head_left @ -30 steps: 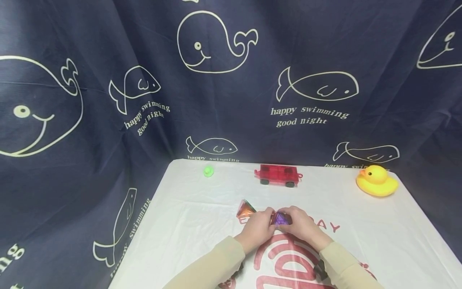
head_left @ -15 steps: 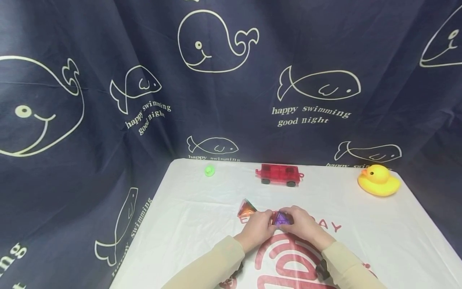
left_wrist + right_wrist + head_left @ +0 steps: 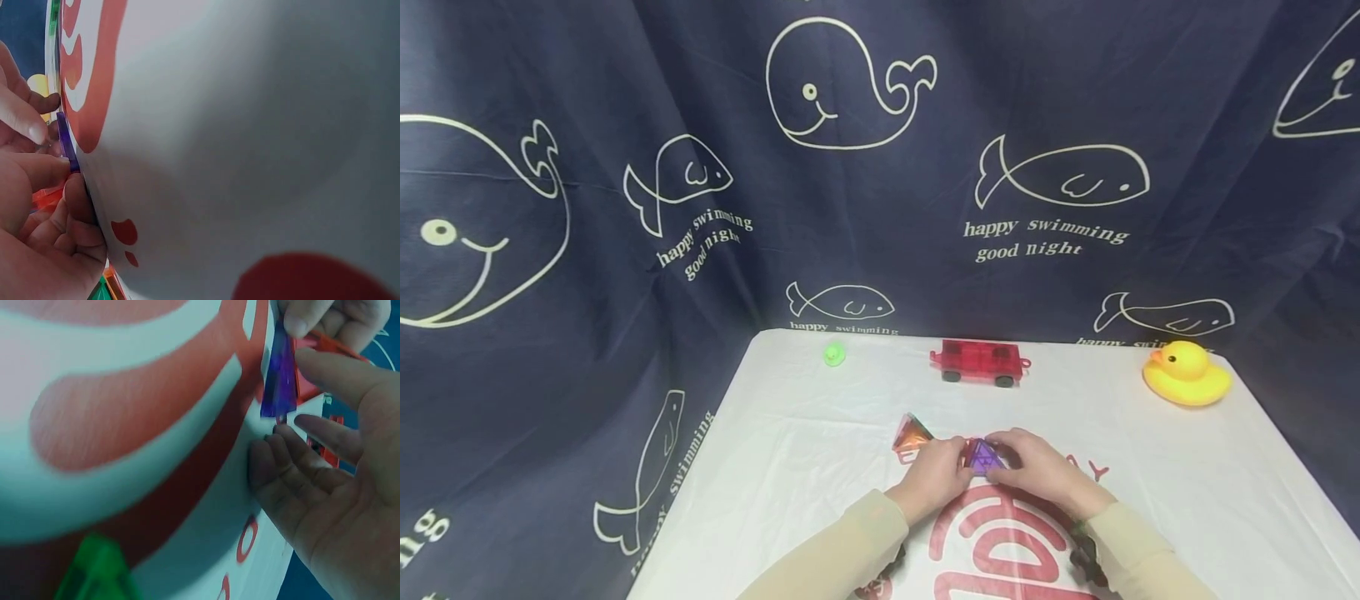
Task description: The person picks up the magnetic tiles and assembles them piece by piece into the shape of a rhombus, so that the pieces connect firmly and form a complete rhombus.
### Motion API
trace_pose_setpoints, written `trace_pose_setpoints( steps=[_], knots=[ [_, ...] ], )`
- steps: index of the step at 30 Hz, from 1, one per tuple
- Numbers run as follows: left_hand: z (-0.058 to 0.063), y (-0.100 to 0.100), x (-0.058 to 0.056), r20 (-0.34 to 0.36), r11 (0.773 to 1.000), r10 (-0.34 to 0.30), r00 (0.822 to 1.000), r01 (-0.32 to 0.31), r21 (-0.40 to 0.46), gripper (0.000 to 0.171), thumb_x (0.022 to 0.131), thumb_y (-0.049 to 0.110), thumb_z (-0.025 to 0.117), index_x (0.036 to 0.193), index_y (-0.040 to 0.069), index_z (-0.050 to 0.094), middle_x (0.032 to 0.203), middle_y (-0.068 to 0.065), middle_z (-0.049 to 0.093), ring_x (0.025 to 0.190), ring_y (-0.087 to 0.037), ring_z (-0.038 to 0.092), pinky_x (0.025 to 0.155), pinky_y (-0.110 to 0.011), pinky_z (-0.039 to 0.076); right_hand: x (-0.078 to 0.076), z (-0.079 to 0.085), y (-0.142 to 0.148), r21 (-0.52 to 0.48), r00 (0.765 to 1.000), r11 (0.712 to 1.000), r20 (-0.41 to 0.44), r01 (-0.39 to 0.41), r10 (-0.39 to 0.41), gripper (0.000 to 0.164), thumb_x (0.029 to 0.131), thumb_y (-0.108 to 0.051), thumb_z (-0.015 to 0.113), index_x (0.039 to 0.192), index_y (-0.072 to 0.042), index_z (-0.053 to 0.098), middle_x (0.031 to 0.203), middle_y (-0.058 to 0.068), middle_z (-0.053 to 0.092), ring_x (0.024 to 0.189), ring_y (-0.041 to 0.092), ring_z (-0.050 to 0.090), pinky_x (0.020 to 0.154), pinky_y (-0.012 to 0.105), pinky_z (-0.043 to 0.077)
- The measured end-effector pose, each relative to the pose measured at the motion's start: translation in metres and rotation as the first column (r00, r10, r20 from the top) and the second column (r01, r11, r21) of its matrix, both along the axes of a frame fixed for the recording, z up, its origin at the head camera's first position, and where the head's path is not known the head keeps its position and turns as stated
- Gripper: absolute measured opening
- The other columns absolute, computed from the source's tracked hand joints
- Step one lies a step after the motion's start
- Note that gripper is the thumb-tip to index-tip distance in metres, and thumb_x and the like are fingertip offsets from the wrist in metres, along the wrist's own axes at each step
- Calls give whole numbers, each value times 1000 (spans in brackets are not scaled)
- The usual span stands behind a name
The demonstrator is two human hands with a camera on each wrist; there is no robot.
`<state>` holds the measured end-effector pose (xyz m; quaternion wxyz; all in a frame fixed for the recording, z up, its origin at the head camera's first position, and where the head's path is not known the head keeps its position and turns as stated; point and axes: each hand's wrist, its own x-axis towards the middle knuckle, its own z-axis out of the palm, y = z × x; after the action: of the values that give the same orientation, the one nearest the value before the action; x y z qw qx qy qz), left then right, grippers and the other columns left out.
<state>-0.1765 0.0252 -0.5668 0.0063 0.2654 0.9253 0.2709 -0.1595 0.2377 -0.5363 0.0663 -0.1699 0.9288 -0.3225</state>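
A translucent purple triangular magnetic tile (image 3: pixel 983 457) stands at the middle of the printed white cloth, with red tile pieces (image 3: pixel 307 378) right behind it. My left hand (image 3: pixel 934 475) pinches the tile at its left side, thumb on the front face in the left wrist view. At the right corner is my right hand (image 3: pixel 1039 467), its thumb close to the tile and its other fingers loosely bent below, apart from one another. Just beyond the left hand sits an orange and green tile shape (image 3: pixel 913 434).
At the back of the table (image 3: pixel 820 400) stand a small green duck (image 3: pixel 834 354), a red wheeled car base (image 3: pixel 979 363) and a large yellow duck (image 3: pixel 1187 375). A blurred green piece (image 3: pixel 97 572) lies close to the right wrist camera. Dark blue curtain (image 3: pixel 880 208) surrounds the table.
My right hand has shifted slightly right and loosened from the purple tile, so more of its face shows. The left hand stays nearly still.
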Motion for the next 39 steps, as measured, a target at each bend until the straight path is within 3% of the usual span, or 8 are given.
trace_pose_setpoints(
  steps=[12, 25, 29, 32, 36, 39],
  knots=[
    [5, -2, 3, 1, 999, -4, 1000, 4, 33, 13, 85, 12, 77, 88, 11, 64, 61, 11, 45, 52, -5, 42, 49, -20, 36, 9, 8, 45, 12, 997, 999, 76, -31, 30, 46, 86, -30, 86, 121, -6, 72, 107, -1, 68, 99, 20, 65, 90, 47, 56],
    [1, -2, 1, -1, 999, -12, 1000, 12, 43, 14, 85, 11, 75, 86, 13, 62, 61, 12, 44, 52, -4, 41, 47, -20, 34, 30, 7, 87, 87, 984, 996, 176, -14, -1, 44, 81, -40, 89, 113, -15, 74, 109, -5, 67, 108, 25, 63, 100, 59, 49],
    [3, -3, 1, -1, 998, -17, 1000, 17, 55, 15, 84, 10, 75, 85, 12, 60, 60, 12, 44, 51, -4, 40, 47, -20, 33, 37, 8, 97, 102, 981, 995, 193, -18, -2, 45, 80, -44, 89, 113, -18, 73, 109, -6, 66, 105, 21, 62, 98, 55, 51],
    [4, -3, 1, 0, 998, -22, 1000, 22, 60, 15, 84, 9, 74, 84, 12, 60, 60, 12, 43, 51, -4, 39, 47, -20, 33, 44, 8, 104, 111, 980, 994, 198, -16, -6, 49, 77, -46, 91, 114, -19, 73, 111, -6, 66, 112, 27, 62, 101, 59, 48],
    [1, -2, 0, -1, 998, -21, 1000, 21, 58, 17, 84, 10, 74, 83, 14, 58, 60, 12, 43, 51, -4, 39, 47, -20, 33, 52, 6, 113, 83, 980, 996, 196, -43, 26, 51, 74, -46, 92, 114, -22, 72, 120, -2, 66, 130, 49, 53, 106, 68, 38],
    [0, -2, 0, 3, 998, -21, 1000, 21, 59, 18, 85, 10, 74, 82, 15, 57, 60, 12, 42, 51, -4, 39, 46, -21, 32, 56, 4, 120, 77, 980, 993, 184, -89, 73, 52, 74, -46, 92, 117, -25, 71, 122, -2, 63, 129, 48, 53, 106, 64, 41]
  ],
)
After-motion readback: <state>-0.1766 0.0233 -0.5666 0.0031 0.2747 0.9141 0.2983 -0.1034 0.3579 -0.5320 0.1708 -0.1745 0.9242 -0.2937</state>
